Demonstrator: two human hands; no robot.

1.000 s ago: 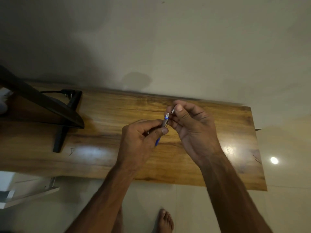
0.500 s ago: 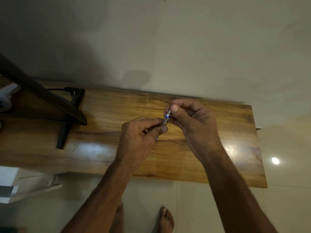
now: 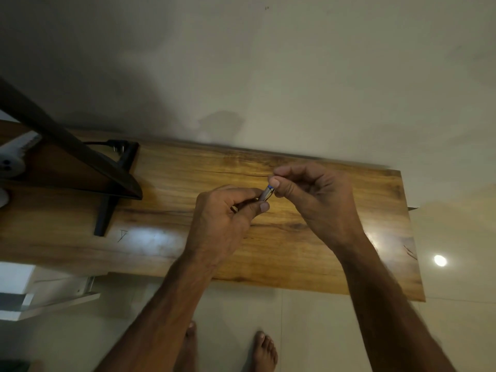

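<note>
Drawn closer together since a second ago: right hand [image 3: 316, 200] and left hand [image 3: 222, 218], with the thin white tip once seen above the right fingers now covered, and the blue length below the left hand gone from sight; behind everything, a plain pale wall [image 3: 268, 76]; nearest, a pale tiled floor [image 3: 322, 331]; between the two, a glossy wooden counter [image 3: 174, 170] running left to right against the wall; at its far left, a dark screen [image 3: 80, 159] on a black stand [image 3: 106, 213]; over the counter's middle, both hands with fingers curled; left hand gripping the pen [image 3: 267, 193] by its lower part between thumb and forefinger; right hand pinching its upper end between thumb tip and forefinger; of the pen, only a short silver and blue stretch visible between the two hands, tilted up to the right.
</note>
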